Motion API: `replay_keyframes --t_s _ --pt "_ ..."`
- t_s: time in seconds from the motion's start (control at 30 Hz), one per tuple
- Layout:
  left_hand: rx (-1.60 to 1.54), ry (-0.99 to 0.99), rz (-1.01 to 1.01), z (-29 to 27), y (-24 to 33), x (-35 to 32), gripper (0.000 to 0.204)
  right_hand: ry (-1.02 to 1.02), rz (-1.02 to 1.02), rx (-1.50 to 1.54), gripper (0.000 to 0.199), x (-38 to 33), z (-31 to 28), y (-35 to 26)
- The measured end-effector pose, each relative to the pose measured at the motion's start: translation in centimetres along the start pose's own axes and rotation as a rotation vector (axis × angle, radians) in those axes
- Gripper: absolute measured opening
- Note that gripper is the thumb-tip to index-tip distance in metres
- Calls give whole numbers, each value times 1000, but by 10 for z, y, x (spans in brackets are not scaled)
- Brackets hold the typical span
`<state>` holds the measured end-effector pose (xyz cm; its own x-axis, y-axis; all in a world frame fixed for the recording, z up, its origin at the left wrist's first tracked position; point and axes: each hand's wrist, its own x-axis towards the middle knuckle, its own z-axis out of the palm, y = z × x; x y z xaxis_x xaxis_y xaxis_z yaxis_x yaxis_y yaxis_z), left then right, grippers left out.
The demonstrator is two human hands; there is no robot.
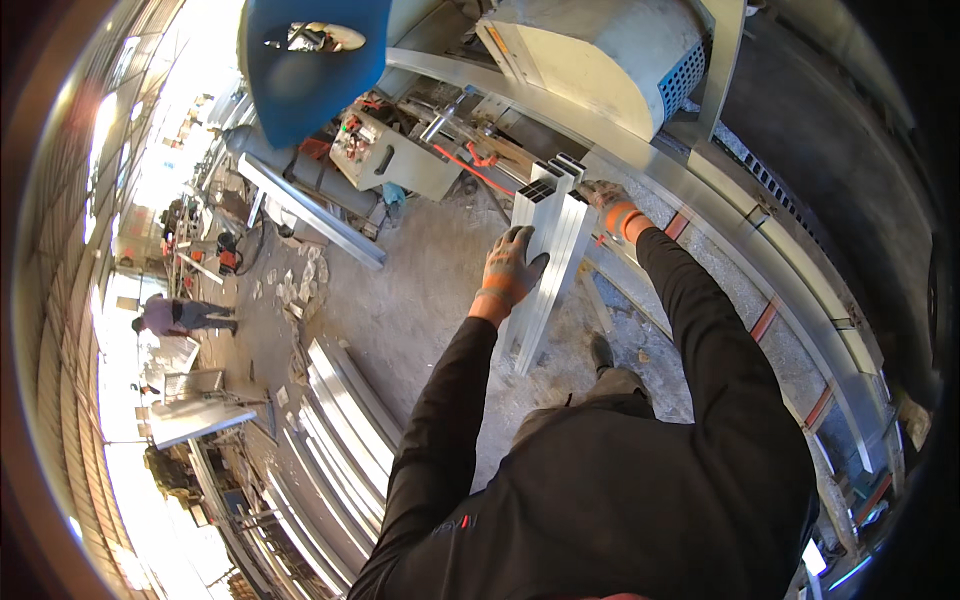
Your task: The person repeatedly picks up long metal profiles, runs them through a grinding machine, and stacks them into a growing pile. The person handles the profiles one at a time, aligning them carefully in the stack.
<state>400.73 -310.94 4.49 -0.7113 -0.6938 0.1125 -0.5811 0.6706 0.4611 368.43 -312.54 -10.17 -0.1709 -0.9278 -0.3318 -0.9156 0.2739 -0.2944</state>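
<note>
A bundle of several silver metal tubes (pixel 550 250) stands on end in front of me, leaning slightly, with its hollow square ends at the top. My left hand (pixel 510 270), in a grey and orange work glove, grips the bundle's near left side below the top, thumb lying across the front face. On the other side my right hand (pixel 612 208), gloved alike, holds the bundle close to its upper right edge. Its fingertips are partly hidden behind the tubes.
A long metal rail (pixel 690 180) curves along the right, below a cream machine housing (pixel 610 60). Long silver profiles (pixel 345 410) lie at lower left. A grey box (pixel 395 160) with small parts and a blue panel (pixel 315 70) are ahead. Another person (pixel 180 315) stands far left.
</note>
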Motion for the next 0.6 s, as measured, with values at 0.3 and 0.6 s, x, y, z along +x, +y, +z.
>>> replay_keyframes --t_s 0.3,0.6 --pt "342 -170 164 54 -69 142 70 6 -35 -45 112 -7 -22 -14" --pt "236 -253 65 43 -73 124 42 224 -288 -99 62 -39 -3 -60"
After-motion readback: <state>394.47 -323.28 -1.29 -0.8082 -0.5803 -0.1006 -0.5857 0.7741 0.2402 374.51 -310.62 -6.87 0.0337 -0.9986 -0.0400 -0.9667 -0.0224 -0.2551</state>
